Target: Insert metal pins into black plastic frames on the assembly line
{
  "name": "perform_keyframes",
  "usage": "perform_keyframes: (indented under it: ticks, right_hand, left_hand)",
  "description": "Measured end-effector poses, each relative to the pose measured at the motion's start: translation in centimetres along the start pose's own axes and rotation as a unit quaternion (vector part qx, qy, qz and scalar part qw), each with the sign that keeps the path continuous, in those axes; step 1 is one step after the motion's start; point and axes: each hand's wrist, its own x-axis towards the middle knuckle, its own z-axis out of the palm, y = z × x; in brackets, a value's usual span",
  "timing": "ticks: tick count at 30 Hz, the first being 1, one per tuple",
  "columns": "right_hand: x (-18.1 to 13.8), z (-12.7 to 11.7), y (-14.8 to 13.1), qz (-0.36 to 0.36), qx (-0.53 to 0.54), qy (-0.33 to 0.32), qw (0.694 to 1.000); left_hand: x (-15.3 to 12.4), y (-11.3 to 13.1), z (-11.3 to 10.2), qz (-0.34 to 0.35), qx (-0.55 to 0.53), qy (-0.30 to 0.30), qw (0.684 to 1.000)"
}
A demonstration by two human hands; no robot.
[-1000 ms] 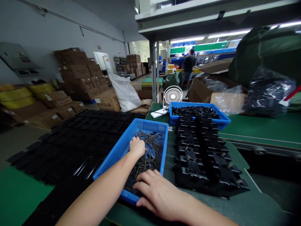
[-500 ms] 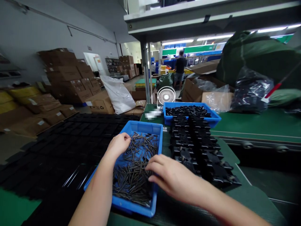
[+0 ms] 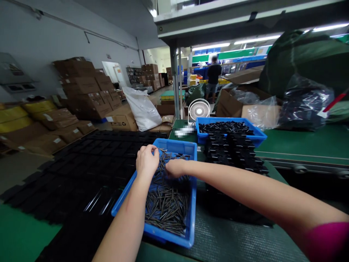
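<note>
A blue plastic bin point(image 3: 191, 218) in front of me holds many thin, dark metal pieces point(image 3: 167, 207) that look like long screws. At the bin's far left side is my left hand point(image 3: 147, 162), its fingers curled together. Whatever it may hold is hidden. Inside the bin, to the right of the left hand, my right hand point(image 3: 176, 168) reaches down at the far heap with its fingers closed. Its fingertips are partly hidden and blurred, so I cannot make out what is in them.
Rows of black plastic parts point(image 3: 237, 156) stand right of the bin. Black panels point(image 3: 89, 163) spread out on the left. Behind are a second blue bin point(image 3: 260, 137) of small black pieces, a white fan point(image 3: 199, 110) and bagged goods point(image 3: 305, 103). A person point(image 3: 214, 76) stands far off.
My right hand has moved from the bin's right edge to the far heap, and its fingers have closed. The left hand stays at the far left side, now turned more upright. The view has shifted slightly.
</note>
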Motion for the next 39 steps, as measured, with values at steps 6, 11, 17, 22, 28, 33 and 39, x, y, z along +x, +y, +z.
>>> perform_keyframes:
  ticks: [6,11,17,22,28,33,39]
  right_hand:
    - [4.1,2.9,-2.2,0.056,-0.007,-0.039,0.998]
    - [4.3,2.8,-2.6,0.055,0.002,-0.054,0.997]
    - [1.2,-0.5,1.5,0.02,0.057,-0.005,0.998]
    - [-2.6,-2.1,5.5,0.007,0.186,0.074,0.98]
    - [-5.2,-1.9,7.0,-0.009,0.382,0.151,0.912]
    - [-6.0,-1.3,7.0,-0.024,0.484,0.222,0.846]
    - [-8.2,-0.8,6.4,-0.022,0.534,0.268,0.801]
  left_hand:
    - [0.0,0.0,0.0,0.009,-0.005,0.025,1.0]
    - [0.0,-0.1,0.0,0.008,-0.039,0.022,0.999]
    - [0.4,-0.4,1.0,0.049,-0.168,-0.091,0.98]
    - [-0.3,0.7,1.5,0.078,-0.307,-0.24,0.918]
    - [-1.4,1.8,2.0,0.012,-0.408,-0.316,0.857]
    - [-1.8,2.7,2.6,-0.048,-0.465,-0.304,0.83]
    - [-2.1,3.4,3.0,-0.041,-0.449,-0.232,0.862]
